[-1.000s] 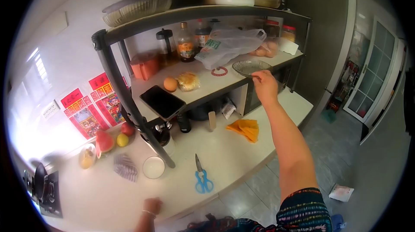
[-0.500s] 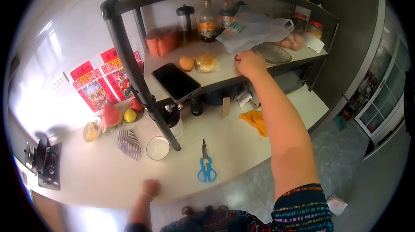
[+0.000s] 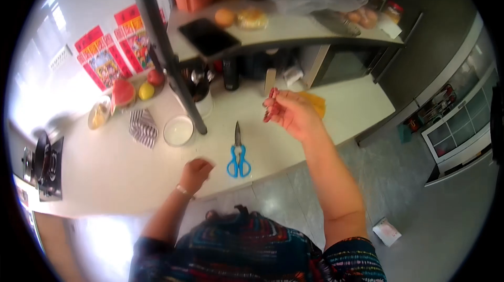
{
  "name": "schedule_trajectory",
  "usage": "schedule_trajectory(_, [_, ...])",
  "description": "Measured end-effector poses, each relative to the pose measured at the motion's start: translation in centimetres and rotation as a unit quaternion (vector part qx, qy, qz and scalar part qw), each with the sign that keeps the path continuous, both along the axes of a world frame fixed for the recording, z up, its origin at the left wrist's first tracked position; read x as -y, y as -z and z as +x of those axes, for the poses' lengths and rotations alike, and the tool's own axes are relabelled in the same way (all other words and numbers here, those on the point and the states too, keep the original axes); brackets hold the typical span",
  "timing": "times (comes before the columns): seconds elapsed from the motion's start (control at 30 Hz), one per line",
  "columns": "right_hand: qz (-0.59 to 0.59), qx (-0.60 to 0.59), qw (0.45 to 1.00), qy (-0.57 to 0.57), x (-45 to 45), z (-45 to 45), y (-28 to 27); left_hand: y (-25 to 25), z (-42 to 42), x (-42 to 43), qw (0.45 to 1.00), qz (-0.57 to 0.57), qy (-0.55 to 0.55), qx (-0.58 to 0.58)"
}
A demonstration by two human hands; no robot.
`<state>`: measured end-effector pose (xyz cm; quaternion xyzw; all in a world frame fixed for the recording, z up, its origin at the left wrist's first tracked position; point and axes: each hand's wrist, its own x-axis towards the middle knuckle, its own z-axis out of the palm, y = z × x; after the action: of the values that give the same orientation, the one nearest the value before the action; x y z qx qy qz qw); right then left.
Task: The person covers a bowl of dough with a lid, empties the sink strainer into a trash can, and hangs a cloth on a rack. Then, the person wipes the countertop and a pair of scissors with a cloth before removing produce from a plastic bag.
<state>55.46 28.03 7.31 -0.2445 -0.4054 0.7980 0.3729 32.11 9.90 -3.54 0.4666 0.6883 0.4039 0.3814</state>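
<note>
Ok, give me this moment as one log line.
right hand: holding red band | blue-handled scissors: lying on counter | left hand: near counter edge

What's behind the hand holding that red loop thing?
Behind the right hand, which holds the red loop, an orange cloth shows partly on the counter. The hand covers some of it, so its whole shape can't be seen.

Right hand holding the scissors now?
No, the scissors lie on the counter, and the right hand holds a red bracelet above it.
</note>
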Motion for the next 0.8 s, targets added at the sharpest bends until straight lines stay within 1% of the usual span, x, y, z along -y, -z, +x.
schedule_trajectory(0.03, [-0.053,-0.042,0.998,-0.007,1.6,-0.3,1.5,-2.1,2.5,-0.7,0.998,0.059,0.014,0.025])
schedule_trajectory(0.07, [-0.050,-0.060,0.997,-0.025,2.9,-0.5,3.1,-3.9,4.5,-1.2,0.993,0.105,0.034,0.050])
schedule_trajectory(0.1, [-0.067,-0.067,0.995,-0.022,4.3,-0.8,3.7,-5.5,5.8,-1.6,0.988,0.137,0.062,0.033])
schedule_trajectory(0.13, [-0.081,-0.075,0.994,-0.019,5.5,-1.0,4.0,-6.0,6.9,-2.0,0.982,0.173,0.068,0.019])
schedule_trajectory(0.17, [-0.081,-0.102,0.990,-0.048,6.1,-0.9,5.1,-7.1,7.8,-2.3,0.979,0.184,0.078,-0.031])
schedule_trajectory(0.2, [-0.087,-0.100,0.990,-0.054,6.9,-0.9,5.4,-7.1,8.5,-2.7,0.981,0.180,0.071,-0.031])
schedule_trajectory(0.27, [-0.036,-0.118,0.992,-0.035,8.2,-0.9,6.0,-6.9,9.6,-3.4,0.978,0.185,0.094,0.034])
schedule_trajectory(0.3, [-0.005,-0.110,0.993,-0.032,8.5,-0.6,6.8,-6.4,10.0,-3.5,0.979,0.182,0.085,0.032])
schedule_trajectory(0.33, [-0.009,-0.111,0.993,-0.044,8.7,-0.4,7.0,-5.7,10.1,-3.5,0.980,0.162,0.112,0.003])
schedule_trajectory(0.37, [-0.007,-0.126,0.992,-0.031,8.8,-0.3,7.1,-5.3,10.2,-3.4,0.980,0.140,0.136,-0.026])
schedule_trajectory(0.4, [-0.006,-0.141,0.990,-0.017,8.8,-0.2,7.2,-5.2,10.6,-3.1,0.983,0.136,0.121,-0.030])
schedule_trajectory(0.47, [-0.014,-0.158,0.986,-0.045,8.6,-0.1,7.7,-4.9,11.5,-2.3,0.967,0.185,0.174,-0.019])
schedule_trajectory(0.5, [-0.002,-0.150,0.988,-0.024,8.5,-0.2,7.8,-5.1,11.6,-2.0,0.969,0.184,0.164,-0.022])
schedule_trajectory(0.53, [0.010,-0.141,0.990,0.000,8.4,-0.4,7.9,-5.5,11.6,-1.7,0.973,0.124,0.190,0.034])
schedule_trajectory(0.57, [0.028,-0.103,0.994,0.012,8.3,-0.8,8.0,-5.7,11.7,-1.5,0.970,0.065,0.215,0.092])
schedule_trajectory(0.6, [0.027,-0.103,0.994,0.006,8.3,-1.2,7.8,-5.4,11.8,-1.4,0.971,0.065,0.209,0.091])
schedule_trajectory(0.67, [-0.059,-0.042,0.994,0.080,8.1,-2.1,7.3,-4.7,11.7,-1.3,0.960,0.046,0.274,0.046])
schedule_trajectory(0.7, [-0.062,-0.069,0.993,0.067,7.7,-2.1,8.2,-5.5,11.7,-0.9,0.952,0.007,0.296,0.072])
schedule_trajectory(0.73, [-0.065,-0.070,0.994,0.062,7.2,-2.2,8.4,-4.8,11.8,-0.6,0.954,0.005,0.290,0.071])
schedule_trajectory(0.8, [-0.153,-0.143,0.971,0.115,6.3,-2.4,8.7,-3.8,12.1,-0.2,0.937,0.048,0.342,0.055])
